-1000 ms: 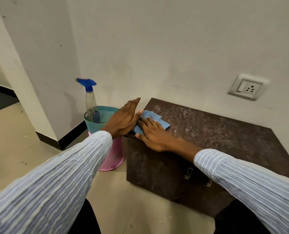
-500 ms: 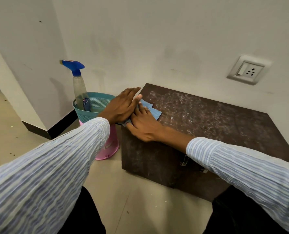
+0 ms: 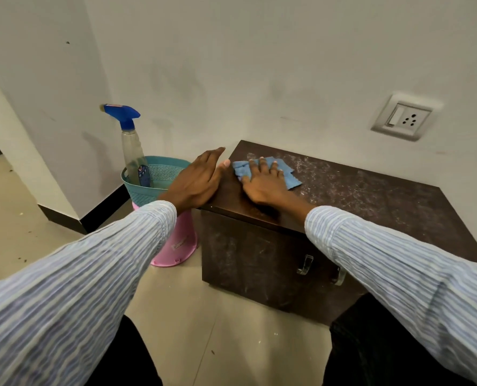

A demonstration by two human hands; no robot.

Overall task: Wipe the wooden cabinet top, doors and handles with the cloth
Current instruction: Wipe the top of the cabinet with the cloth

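Your right hand (image 3: 265,181) presses flat, fingers spread, on the cloth (image 3: 287,174) at the cabinet top's (image 3: 371,196) left rear corner; dust lies rightward (left hand (image 3: 196,181) flat, braced at the edge).

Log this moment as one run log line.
stage: wiping top | right hand: flat on blue cloth | left hand: cabinet left edge | doors, handles: untouched
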